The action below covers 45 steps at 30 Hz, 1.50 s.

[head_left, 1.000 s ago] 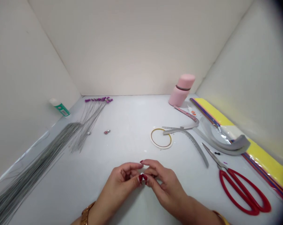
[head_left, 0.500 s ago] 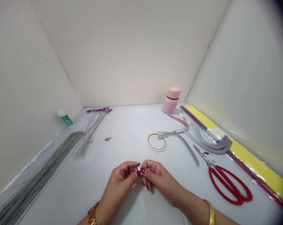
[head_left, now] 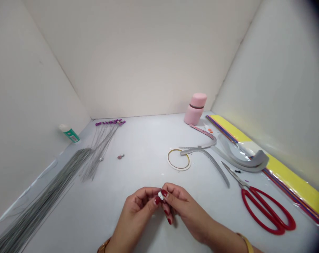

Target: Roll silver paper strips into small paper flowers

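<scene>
one small crumpled white piece [head_left: 160, 195] is pinched at lower centre between the left hand [head_left: 139, 206] and right hand [head_left: 180, 203], seemingly unfinished, while purple-tipped thin grey wire stems [head_left: 120, 122], apparently completed, are laid at upper left.

A small white piece [head_left: 160, 195] is partly covered by the fingertips of the left hand [head_left: 138, 207] and the right hand [head_left: 183, 205]; its form cannot be made out. The left wristband [head_left: 103, 246] and right wristband [head_left: 247, 242] are cut off by the lower edge, the bundle of grey wires [head_left: 45, 196] by the lower left corner, and the yellow sheets [head_left: 288, 175] by the right edge. The red-and-silver bit [head_left: 120, 156] and black bit [head_left: 237, 171] are too small to be identified; the print on the green-and-white tube [head_left: 71, 135] is illegible.
</scene>
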Each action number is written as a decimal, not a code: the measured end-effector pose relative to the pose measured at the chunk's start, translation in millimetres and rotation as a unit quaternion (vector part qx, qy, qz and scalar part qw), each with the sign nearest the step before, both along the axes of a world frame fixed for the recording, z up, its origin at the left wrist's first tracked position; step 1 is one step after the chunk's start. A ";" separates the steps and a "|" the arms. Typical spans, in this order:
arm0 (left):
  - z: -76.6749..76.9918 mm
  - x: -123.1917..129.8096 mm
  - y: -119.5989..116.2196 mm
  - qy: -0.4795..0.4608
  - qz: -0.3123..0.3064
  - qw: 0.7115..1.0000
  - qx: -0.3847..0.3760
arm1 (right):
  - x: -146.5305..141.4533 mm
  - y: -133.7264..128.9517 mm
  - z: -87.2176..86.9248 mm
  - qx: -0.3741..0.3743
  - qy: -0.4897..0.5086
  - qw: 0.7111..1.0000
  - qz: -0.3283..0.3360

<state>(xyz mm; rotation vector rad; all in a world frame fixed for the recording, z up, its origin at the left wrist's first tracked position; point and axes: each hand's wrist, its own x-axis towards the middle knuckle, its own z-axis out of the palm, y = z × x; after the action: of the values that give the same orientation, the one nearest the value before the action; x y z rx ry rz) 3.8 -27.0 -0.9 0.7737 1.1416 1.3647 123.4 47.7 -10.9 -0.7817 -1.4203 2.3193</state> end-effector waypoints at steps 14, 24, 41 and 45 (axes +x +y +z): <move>-2.1 -0.5 -7.8 0.211 0.100 0.971 0.042 | 16.7 3.7 5.1 0.428 -0.111 0.891 0.106; -1.0 -4.6 -7.8 0.330 0.089 0.927 0.155 | 14.4 3.7 7.5 0.419 -0.109 0.893 0.122; 4.3 -8.9 -13.5 0.379 0.052 0.904 0.190 | 16.8 2.4 26.6 0.373 -0.119 0.912 0.123; 3.1 -9.1 -14.1 0.387 0.057 0.898 0.203 | 20.8 3.1 30.1 0.497 -0.138 0.849 0.114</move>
<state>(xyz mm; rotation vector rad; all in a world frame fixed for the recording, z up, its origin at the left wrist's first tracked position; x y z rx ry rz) -5.3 -41.1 2.2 1.6789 1.5373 1.4493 144.2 50.8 19.2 -0.6173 -2.5779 1.2400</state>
